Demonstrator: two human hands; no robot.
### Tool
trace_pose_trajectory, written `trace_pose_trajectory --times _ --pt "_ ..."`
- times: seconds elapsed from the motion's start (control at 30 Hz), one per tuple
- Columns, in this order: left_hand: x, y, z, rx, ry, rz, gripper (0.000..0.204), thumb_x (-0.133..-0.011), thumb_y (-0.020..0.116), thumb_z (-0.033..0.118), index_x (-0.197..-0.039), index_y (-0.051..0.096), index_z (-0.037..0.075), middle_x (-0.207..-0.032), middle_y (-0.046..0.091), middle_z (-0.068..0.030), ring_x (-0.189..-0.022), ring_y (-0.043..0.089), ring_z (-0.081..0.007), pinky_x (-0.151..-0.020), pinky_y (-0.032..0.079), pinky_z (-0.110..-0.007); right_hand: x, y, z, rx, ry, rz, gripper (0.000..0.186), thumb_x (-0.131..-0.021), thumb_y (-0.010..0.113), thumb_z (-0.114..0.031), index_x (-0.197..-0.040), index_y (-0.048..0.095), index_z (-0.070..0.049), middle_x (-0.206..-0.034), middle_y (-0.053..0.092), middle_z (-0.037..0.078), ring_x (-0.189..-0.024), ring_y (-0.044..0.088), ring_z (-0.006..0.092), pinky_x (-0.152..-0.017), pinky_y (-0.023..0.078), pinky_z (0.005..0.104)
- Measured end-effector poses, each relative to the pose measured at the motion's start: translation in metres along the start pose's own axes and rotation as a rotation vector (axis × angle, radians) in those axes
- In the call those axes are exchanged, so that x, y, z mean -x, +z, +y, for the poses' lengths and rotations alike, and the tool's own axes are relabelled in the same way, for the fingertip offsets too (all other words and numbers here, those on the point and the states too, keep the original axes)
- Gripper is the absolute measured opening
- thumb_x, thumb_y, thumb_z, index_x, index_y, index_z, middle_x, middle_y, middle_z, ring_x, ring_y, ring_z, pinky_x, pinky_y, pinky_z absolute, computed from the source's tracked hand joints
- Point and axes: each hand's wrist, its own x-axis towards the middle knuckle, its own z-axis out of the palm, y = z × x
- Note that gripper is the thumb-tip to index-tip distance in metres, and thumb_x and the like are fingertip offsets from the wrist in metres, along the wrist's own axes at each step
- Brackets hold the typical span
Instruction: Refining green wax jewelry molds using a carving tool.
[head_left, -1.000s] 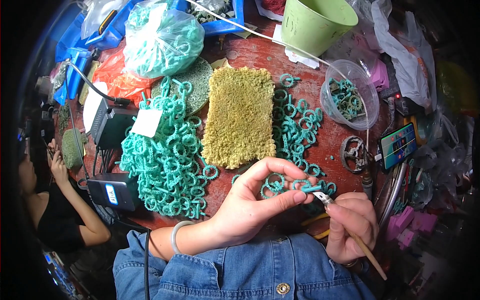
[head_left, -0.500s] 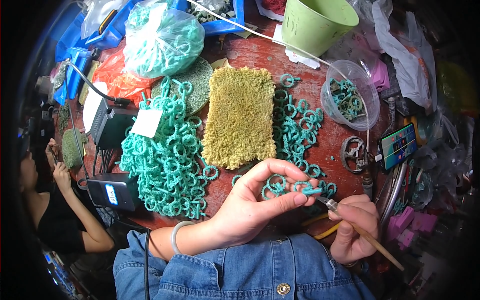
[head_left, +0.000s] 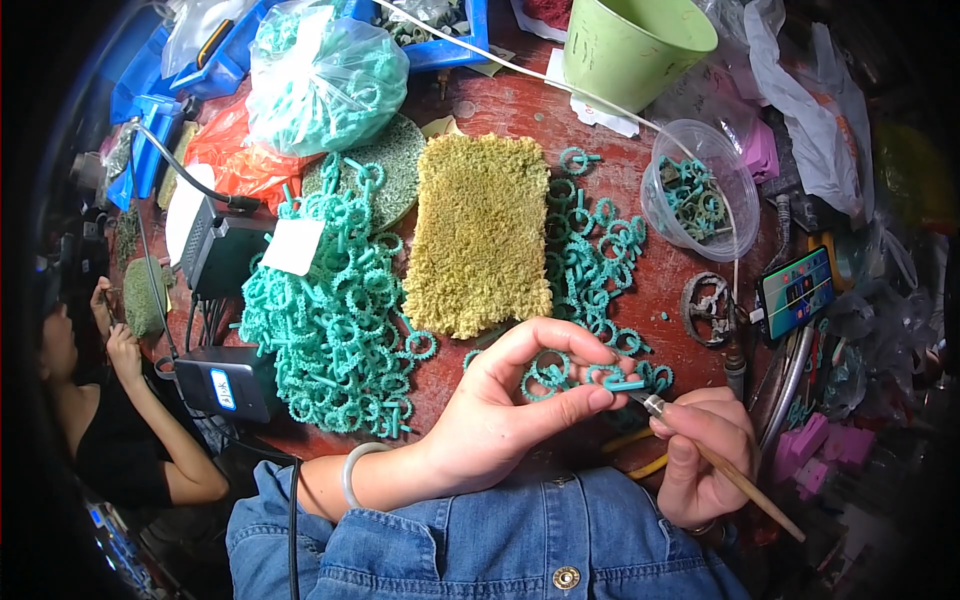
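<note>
In the head view my left hand (head_left: 500,410) is closed on a teal toothed ring piece with a short stem (head_left: 612,380), pinched between thumb and forefinger. My right hand (head_left: 708,455) grips a wooden-handled tool (head_left: 750,492), whose metal tip touches or nearly touches that piece; the tip is partly hard to make out. Beyond my hands a yellow textured pad (head_left: 478,230) lies between a large heap of teal ring pieces (head_left: 325,340) on the left and a smaller pile (head_left: 598,265) on the right.
A clear tub (head_left: 700,195), green bucket (head_left: 635,45), propped phone (head_left: 797,290) and handwheel (head_left: 705,308) are at the right. Blue bins (head_left: 150,100), a filled bag (head_left: 325,85) and black boxes (head_left: 215,382) are at the left, where another person (head_left: 125,440) sits.
The wooden handle has swung slightly right and lowered its rear end as my right fingers shifted on it. My left fingers moved slightly. The other person's hands have shifted.
</note>
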Motion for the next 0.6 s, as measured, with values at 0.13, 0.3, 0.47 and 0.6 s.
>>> trace_pose_trajectory --times 0.13,0.3,0.47,0.6 --pt "-0.0002 0.0001 0.0002 -0.031 0.009 0.005 0.026 -0.087 0.056 -0.010 -0.108 0.049 0.001 -0.112 0.056 -0.0166 -0.110 0.058 -0.0257 -0.093 0.050 -0.039 -0.0003 -0.0005 -0.0003 0.006 0.006 -0.014 0.015 -0.087 0.061 -0.002 -0.100 0.060 0.004 -0.081 0.062 0.012 -0.063 0.060 0.0201 -0.055 0.048 0.0269" --pt "-0.0002 -0.0002 -0.0002 -0.036 0.011 -0.002 0.026 -0.086 0.056 -0.011 -0.108 0.049 0.001 -0.112 0.056 -0.0169 -0.110 0.058 -0.0260 -0.093 0.050 -0.039 0.0013 -0.0006 -0.0004 0.010 0.008 0.010 0.014 -0.087 0.061 -0.002 -0.100 0.059 0.004 -0.081 0.062 0.012 -0.062 0.060 0.0202 -0.055 0.048 0.0270" --pt "0.0000 -0.0004 0.0004 -0.031 -0.002 0.005 0.026 -0.086 0.056 -0.011 -0.108 0.049 0.001 -0.112 0.056 -0.0166 -0.110 0.058 -0.0260 -0.093 0.050 -0.039 0.0003 -0.0006 -0.0002 0.012 -0.005 0.002 0.015 -0.087 0.061 -0.002 -0.101 0.059 0.004 -0.082 0.062 0.012 -0.062 0.060 0.0203 -0.054 0.048 0.0272" --pt "0.0003 -0.0021 -0.0016 -0.039 0.001 0.003 0.026 -0.086 0.056 -0.011 -0.108 0.049 0.001 -0.111 0.056 -0.0160 -0.110 0.058 -0.0259 -0.093 0.050 -0.039 -0.0005 -0.0001 -0.0006 0.005 -0.002 -0.005 0.016 -0.087 0.062 -0.002 -0.101 0.059 0.004 -0.082 0.062 0.013 -0.062 0.060 0.0203 -0.054 0.048 0.0272"
